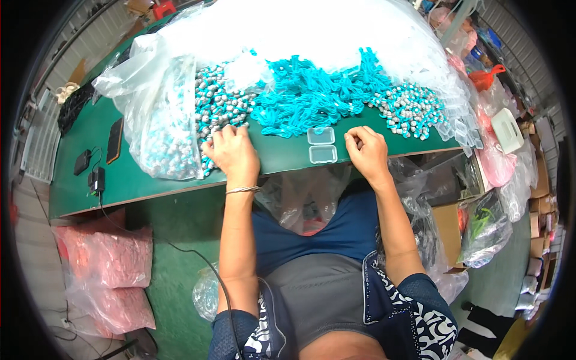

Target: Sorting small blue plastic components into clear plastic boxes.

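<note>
My left hand rests at the near edge of a pile of small grey-and-teal capsule-shaped pieces. Its fingers are bent and somewhat apart, with the fingertips among the pieces. My right hand is above the table's front edge, fingers curled together around something small and greyish that I cannot make out. Between the hands lies a small clear plastic case, its lid open and folded back. Behind it spreads a heap of teal cords. A second pile of grey-and-teal pieces sits beyond my right hand.
A clear bag of such pieces lies left of my left hand. Clear cases heap at the right. A phone and cabled adapter lie on the green table. Pink-filled bags stand on the floor.
</note>
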`<state>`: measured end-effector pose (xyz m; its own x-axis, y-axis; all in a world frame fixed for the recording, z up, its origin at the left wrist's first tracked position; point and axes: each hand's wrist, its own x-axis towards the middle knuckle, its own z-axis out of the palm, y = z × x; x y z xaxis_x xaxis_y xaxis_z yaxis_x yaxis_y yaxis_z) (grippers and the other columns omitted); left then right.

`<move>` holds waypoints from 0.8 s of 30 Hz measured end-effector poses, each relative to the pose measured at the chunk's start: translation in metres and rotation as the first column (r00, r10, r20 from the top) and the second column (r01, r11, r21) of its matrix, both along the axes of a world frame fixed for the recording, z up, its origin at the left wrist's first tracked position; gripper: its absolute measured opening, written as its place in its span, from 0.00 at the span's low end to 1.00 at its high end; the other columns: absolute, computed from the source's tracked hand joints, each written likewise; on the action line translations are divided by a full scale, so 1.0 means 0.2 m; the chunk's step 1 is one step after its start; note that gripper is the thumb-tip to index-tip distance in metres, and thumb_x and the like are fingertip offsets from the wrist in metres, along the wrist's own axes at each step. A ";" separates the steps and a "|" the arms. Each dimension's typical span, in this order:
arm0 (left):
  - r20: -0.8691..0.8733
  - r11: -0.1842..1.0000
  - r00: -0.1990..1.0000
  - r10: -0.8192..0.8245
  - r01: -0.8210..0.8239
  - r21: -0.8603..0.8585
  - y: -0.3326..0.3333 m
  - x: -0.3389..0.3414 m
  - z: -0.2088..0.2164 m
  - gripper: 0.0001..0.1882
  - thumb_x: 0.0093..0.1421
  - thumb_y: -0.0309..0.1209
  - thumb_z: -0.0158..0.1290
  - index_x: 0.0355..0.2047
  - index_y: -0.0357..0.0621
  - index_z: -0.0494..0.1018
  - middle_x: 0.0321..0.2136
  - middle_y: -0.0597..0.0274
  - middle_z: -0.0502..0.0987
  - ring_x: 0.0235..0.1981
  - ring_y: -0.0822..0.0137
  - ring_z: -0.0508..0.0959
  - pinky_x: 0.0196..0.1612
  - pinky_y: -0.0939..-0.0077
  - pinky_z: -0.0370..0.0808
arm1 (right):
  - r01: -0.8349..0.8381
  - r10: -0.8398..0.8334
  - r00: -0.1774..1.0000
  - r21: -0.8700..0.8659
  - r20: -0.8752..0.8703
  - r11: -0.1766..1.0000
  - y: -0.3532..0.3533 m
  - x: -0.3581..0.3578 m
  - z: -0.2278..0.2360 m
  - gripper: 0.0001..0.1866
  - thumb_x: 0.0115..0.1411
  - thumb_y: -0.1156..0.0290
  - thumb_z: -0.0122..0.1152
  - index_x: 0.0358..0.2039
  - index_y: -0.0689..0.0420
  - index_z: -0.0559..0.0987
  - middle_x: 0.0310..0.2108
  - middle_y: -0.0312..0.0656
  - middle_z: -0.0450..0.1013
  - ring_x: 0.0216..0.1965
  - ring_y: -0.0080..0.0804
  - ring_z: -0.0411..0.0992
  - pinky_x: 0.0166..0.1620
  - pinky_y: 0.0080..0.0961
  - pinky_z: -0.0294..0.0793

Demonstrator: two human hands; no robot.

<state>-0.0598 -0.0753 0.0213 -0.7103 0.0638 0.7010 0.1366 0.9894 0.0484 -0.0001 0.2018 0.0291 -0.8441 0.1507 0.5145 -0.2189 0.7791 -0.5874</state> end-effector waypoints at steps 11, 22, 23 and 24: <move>0.107 0.997 0.994 0.023 -0.015 -0.071 -0.05 -0.03 -0.02 0.08 0.56 0.27 0.54 0.31 0.55 0.81 0.34 0.68 0.80 0.40 0.63 0.76 0.52 0.52 0.62 | 0.150 -0.140 0.986 0.114 -0.086 0.982 0.22 0.02 0.01 0.03 0.54 0.70 0.65 0.26 0.53 0.79 0.23 0.36 0.74 0.28 0.38 0.74 0.38 0.37 0.68; 0.130 0.893 0.894 -0.428 0.396 0.213 0.12 0.13 0.01 0.06 0.53 0.24 0.57 0.32 0.48 0.79 0.33 0.63 0.78 0.38 0.60 0.77 0.48 0.59 0.64 | 0.426 -0.291 0.902 0.558 -0.318 0.712 0.40 -0.17 0.01 0.08 0.49 0.73 0.63 0.33 0.55 0.83 0.31 0.37 0.71 0.41 0.38 0.69 0.50 0.47 0.58; 0.145 0.888 0.889 -0.435 0.396 0.233 0.14 0.14 0.01 0.07 0.53 0.23 0.57 0.33 0.47 0.79 0.33 0.62 0.78 0.39 0.59 0.77 0.48 0.59 0.65 | 0.420 -0.289 0.906 0.576 -0.308 0.702 0.40 -0.18 0.00 0.08 0.49 0.74 0.62 0.32 0.55 0.83 0.31 0.37 0.71 0.41 0.38 0.69 0.50 0.47 0.58; 0.160 0.882 0.882 -0.443 0.397 0.254 0.16 0.14 0.01 0.07 0.53 0.23 0.57 0.33 0.45 0.79 0.34 0.60 0.78 0.39 0.58 0.77 0.47 0.60 0.66 | 0.409 -0.287 0.912 0.587 -0.293 0.698 0.40 -0.19 0.00 0.08 0.49 0.75 0.61 0.31 0.55 0.83 0.30 0.38 0.71 0.40 0.38 0.69 0.50 0.47 0.58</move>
